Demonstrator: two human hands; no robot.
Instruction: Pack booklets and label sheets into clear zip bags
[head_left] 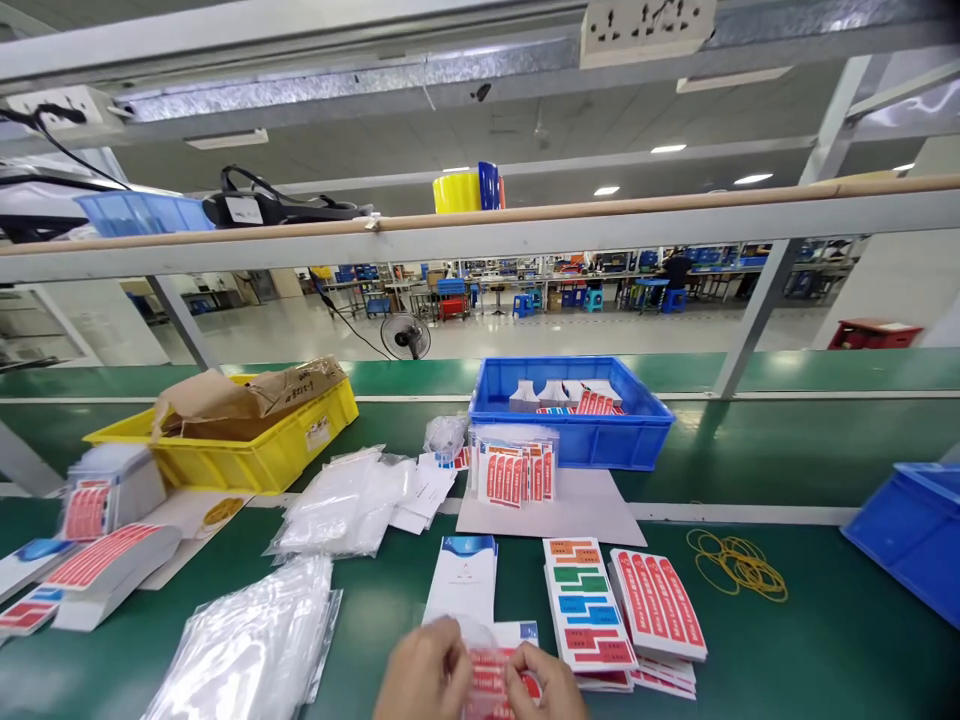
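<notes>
At the bottom edge my left hand [420, 675] and my right hand [546, 685] both pinch a small clear bag with a red label sheet [491, 678] inside, low over the green table. Under it lies a white and blue card [463, 580]. Right of my hands sit a stack of multicoloured sticker sheets [585, 605] and a stack of red label sheets [658, 605]. Only the fingers and knuckles show; the wrists are cut off.
A blue bin [574, 440] with packed labels stands behind a bundle of red-label packs [516, 472] on grey card. A yellow bin [247, 455] with brown paper sits left. Clear bags [251, 650] lie at front left, rubber bands [739, 562] and another blue bin [911, 535] right.
</notes>
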